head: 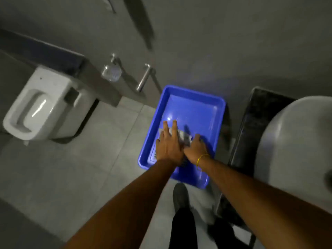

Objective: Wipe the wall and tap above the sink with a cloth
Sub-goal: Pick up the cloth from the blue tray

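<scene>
A grey cloth (183, 135) lies in a blue plastic tray (201, 105) on the floor. My left hand (168, 144) rests flat on the cloth with its fingers spread. My right hand (195, 148) is beside it with the fingers curled over the cloth's right part; whether they grip it is unclear. A white round sink (294, 146) sits at the right edge on a dark counter (255, 123). The grey wall (215, 42) rises behind. No tap above the sink is in view.
A white toilet (41, 105) stands at the left against a grey ledge. On the wall hang a hand sprayer (111, 72) and a metal pipe (143, 78). My dark shoe (180, 196) is just in front of the tray, on grey floor tiles.
</scene>
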